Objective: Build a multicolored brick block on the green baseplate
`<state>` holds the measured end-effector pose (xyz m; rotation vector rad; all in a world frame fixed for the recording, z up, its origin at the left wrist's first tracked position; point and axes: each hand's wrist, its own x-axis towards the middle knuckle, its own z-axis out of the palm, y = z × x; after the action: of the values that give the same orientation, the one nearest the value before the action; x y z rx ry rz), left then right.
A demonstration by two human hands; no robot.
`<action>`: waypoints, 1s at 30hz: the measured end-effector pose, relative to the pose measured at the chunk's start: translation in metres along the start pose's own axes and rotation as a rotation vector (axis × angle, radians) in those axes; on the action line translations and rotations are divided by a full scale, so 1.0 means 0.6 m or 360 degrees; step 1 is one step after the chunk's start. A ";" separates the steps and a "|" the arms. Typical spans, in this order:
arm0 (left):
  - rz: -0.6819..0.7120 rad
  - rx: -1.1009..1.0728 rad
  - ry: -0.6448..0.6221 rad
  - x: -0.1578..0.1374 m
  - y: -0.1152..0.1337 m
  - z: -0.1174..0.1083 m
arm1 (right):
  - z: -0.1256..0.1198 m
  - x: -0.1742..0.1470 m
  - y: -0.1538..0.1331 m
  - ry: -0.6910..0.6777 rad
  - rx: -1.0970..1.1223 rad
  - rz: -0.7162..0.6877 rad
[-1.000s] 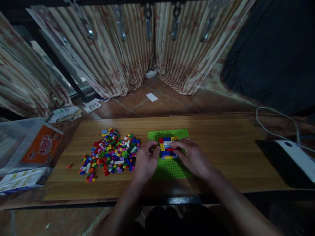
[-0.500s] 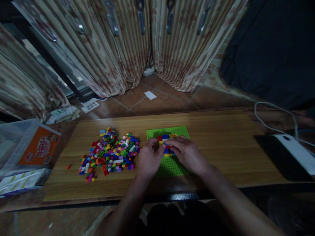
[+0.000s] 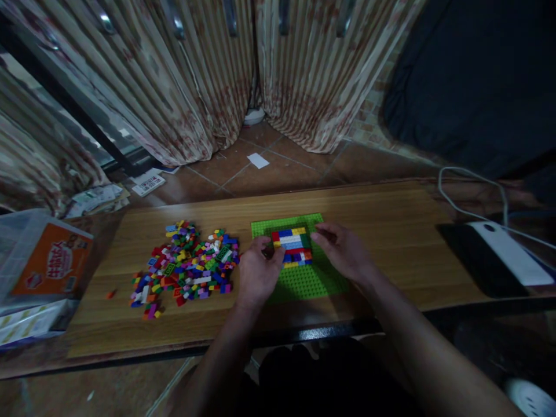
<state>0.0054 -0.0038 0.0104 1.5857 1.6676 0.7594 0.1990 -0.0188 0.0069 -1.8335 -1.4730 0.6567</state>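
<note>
A green studded baseplate point(image 3: 313, 284) lies on the wooden table. On it stands a rectangular block of toy bricks point(image 3: 293, 246) in red, blue, white, yellow, light blue and green rows. At the left edge of the bricks is my left hand point(image 3: 258, 269), its thumb and fingers apart, the thumb close to the block. Just right of the block hovers my right hand point(image 3: 343, 249), fingers loosely curled and apart, with nothing seen in them. My palms hide part of the baseplate's sides.
A pile of loose coloured bricks point(image 3: 186, 266) spreads over the table's left part, with a single orange brick point(image 3: 111, 294) farther left. A clear plastic box point(image 3: 17, 231) stands at the left end. At the right lie a black-and-white flat object point(image 3: 482, 260) and a white cable point(image 3: 473, 171).
My right hand has lifted off the bricks and moved right, uncovering the block. My left hand stays at its left side. The camera view has shifted slightly.
</note>
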 end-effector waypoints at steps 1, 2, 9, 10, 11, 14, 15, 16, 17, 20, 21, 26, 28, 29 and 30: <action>-0.0007 -0.0015 -0.0008 0.000 0.000 0.000 | 0.004 0.000 0.002 -0.0039 -0.0019 0.0026; -0.0014 -0.0023 -0.0011 0.001 0.000 0.000 | 0.008 -0.001 0.003 -0.0067 -0.0040 0.0020; 0.0001 -0.0023 0.0013 0.001 -0.002 0.003 | 0.024 -0.007 0.000 -0.0065 -0.0162 -0.0117; 0.0004 -0.0020 0.0018 0.001 -0.002 0.004 | 0.024 -0.008 -0.001 -0.0070 -0.0170 -0.0115; 0.0005 -0.0017 0.0023 0.001 -0.002 0.004 | 0.024 -0.008 -0.001 -0.0078 -0.0171 -0.0115; 0.0012 -0.0022 0.0033 0.001 0.000 0.005 | 0.027 -0.009 -0.003 -0.0075 -0.0159 -0.0122; 0.0020 -0.0020 0.0033 0.000 0.000 0.005 | 0.028 -0.009 -0.003 -0.0064 -0.0156 -0.0128; 0.0027 -0.0011 0.0033 0.000 0.001 0.005 | 0.030 -0.009 -0.003 -0.0051 -0.0153 -0.0135; 0.0035 -0.0001 0.0032 0.000 0.001 0.006 | 0.032 -0.009 -0.002 -0.0039 -0.0151 -0.0143; 0.0034 0.0025 0.0028 -0.001 0.002 0.007 | 0.038 -0.009 0.000 0.0003 -0.0144 -0.0167; 0.0032 0.0031 0.0030 -0.001 0.003 0.007 | 0.040 -0.010 0.001 0.0016 -0.0146 -0.0169; 0.0021 0.0054 0.0058 -0.002 0.003 0.007 | 0.037 -0.014 0.005 0.0016 -0.0106 -0.0150; 0.0021 0.0057 0.0063 -0.003 0.000 0.006 | 0.029 -0.010 0.002 0.0025 -0.0046 -0.0129; 0.0033 0.0060 0.0060 -0.003 -0.002 0.006 | 0.024 -0.005 -0.004 0.0068 0.0007 -0.0106; 0.0051 0.0066 0.0051 -0.004 -0.004 0.005 | 0.018 -0.001 -0.012 0.0146 0.0088 -0.0081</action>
<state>0.0063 -0.0063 0.0071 1.6403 1.6946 0.7748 0.1864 -0.0162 0.0058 -1.7547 -1.4233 0.5755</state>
